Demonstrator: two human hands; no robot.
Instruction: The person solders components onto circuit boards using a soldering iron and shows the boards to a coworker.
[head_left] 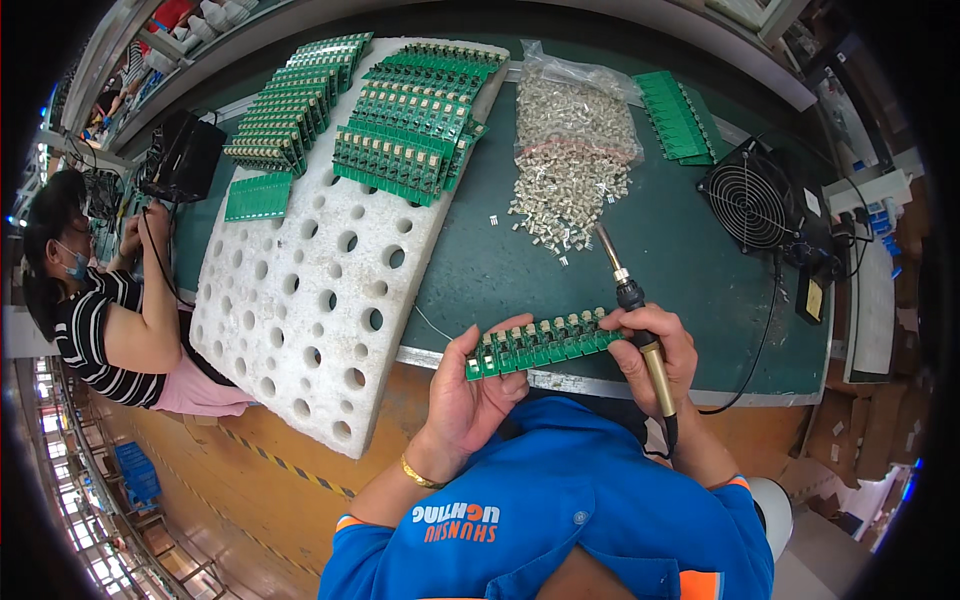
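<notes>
My left hand [460, 400] grips the left end of a green circuit board strip [535, 345] with a row of small pale connectors along it. My right hand [655, 360] is closed around a soldering iron [630, 290], its metal tip pointing up toward a pile of small white connectors [560, 200] spilling from a clear plastic bag [570, 95]. The fingertips of that hand are at the board's right end. A thin pale wire [432, 322] lies on the green bench mat [470, 260] beside my left hand.
A white foam board [300, 300] with holes carries stacked circuit boards [405, 120]. More boards [675, 110] lie at back right, near a black fan unit [745, 200] with cables. A co-worker [110, 330] sits at left beside a black box [185, 155]. A shelf edge runs behind.
</notes>
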